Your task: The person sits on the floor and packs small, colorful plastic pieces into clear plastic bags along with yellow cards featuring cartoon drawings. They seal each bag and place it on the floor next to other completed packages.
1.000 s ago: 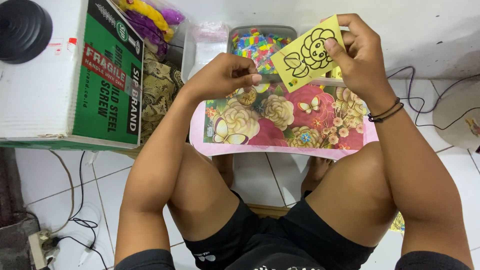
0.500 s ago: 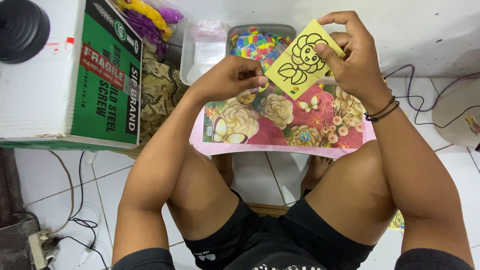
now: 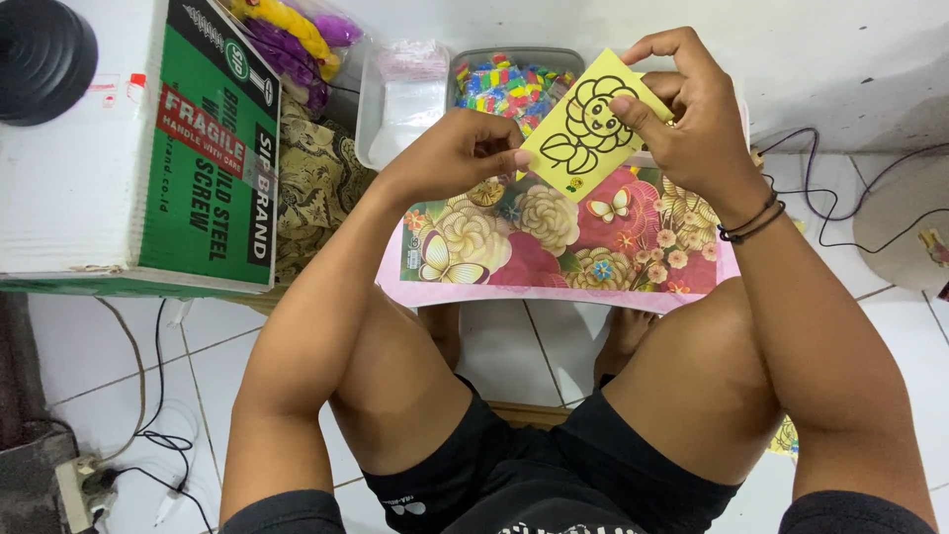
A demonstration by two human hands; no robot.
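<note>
A yellow card [image 3: 585, 127] with a black flower outline is held tilted above a small table covered in a pink floral cloth [image 3: 554, 247]. My right hand [image 3: 682, 114] grips the card's upper right edge, thumb on its face. My left hand [image 3: 457, 150] pinches the card's lower left corner with its fingertips. Behind the card stands a grey tray [image 3: 506, 81] full of small multicoloured pieces.
A large white and green cardboard box [image 3: 138, 148] with a black round object [image 3: 42, 59] on top stands at the left. A clear plastic container [image 3: 400, 94] sits beside the grey tray. Patterned fabric [image 3: 311, 188] lies between box and table. Cables [image 3: 840, 188] run over the white floor tiles.
Both hands have brought the yellow card down and to the left, and my left hand has moved up to pinch its lower left corner.
</note>
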